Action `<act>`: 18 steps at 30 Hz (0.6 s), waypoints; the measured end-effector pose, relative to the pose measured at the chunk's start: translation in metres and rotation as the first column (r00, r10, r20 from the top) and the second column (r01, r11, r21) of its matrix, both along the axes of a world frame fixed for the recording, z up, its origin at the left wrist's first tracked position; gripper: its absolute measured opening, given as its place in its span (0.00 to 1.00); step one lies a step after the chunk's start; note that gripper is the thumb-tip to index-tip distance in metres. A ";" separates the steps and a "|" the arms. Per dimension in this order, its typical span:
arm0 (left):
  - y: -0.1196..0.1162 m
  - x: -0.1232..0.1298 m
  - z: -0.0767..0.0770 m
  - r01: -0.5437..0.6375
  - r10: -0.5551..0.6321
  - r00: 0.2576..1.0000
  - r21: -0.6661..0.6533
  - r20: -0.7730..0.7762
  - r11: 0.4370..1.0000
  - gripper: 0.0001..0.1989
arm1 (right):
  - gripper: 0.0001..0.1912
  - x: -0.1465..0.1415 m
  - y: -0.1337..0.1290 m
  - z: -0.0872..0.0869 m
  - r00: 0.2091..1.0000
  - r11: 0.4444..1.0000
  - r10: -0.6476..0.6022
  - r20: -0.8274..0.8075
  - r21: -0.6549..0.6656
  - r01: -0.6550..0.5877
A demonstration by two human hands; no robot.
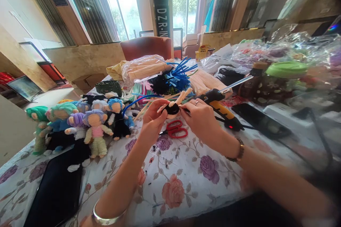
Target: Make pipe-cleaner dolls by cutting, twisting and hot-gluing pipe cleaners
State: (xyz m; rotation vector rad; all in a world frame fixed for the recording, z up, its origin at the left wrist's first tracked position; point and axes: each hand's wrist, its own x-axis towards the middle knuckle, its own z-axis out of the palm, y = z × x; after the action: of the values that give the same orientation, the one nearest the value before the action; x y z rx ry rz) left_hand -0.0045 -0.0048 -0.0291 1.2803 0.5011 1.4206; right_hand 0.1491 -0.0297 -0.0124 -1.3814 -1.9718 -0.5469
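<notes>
A small unfinished doll (173, 109) of fuzzy chenille stems, black in the middle with cream limbs sticking up, is held in front of me. My left hand (152, 122) grips it from the left, thumb and fingers closed round its side. On the other side, the fingertips of my right hand (201, 115) pinch at the black part's edge; exactly what strand lies between them is hidden. Red-handled scissors (177, 129) lie on the table just below the doll. A yellow and black glue gun (222, 110) with a lit red light rests beyond my right hand.
Several finished chenille dolls (96, 131) crowd the left side, near a black tablet-like slab (54, 188). Bundled blue stems (182, 76) and cream stems (145, 69) lie behind. A dark phone (259, 120), a green-lidded jar (286, 69) and plastic bags (269, 48) fill the right.
</notes>
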 end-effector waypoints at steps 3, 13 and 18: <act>0.002 0.001 -0.003 -0.046 0.048 0.998 0.065 -0.030 0.997 0.13 | 0.10 0.004 0.007 -0.003 0.998 0.999 -0.004 -0.055 -0.041 0.002; 0.008 0.001 -0.006 -0.198 0.198 0.977 0.006 -0.078 0.980 0.21 | 0.13 0.007 0.009 -0.001 0.986 0.966 -0.088 -0.144 -0.252 0.049; 0.018 -0.009 -0.008 -0.314 0.358 0.921 -0.250 0.155 0.916 0.14 | 0.15 0.009 0.010 0.000 0.988 0.940 -0.152 -0.003 -0.310 0.144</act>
State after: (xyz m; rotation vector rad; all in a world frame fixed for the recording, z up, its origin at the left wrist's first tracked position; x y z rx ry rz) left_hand -0.0130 0.0130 -0.0374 0.8887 0.7494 1.7060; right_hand 0.1585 -0.0198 -0.0126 -1.7300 -2.0045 -0.2898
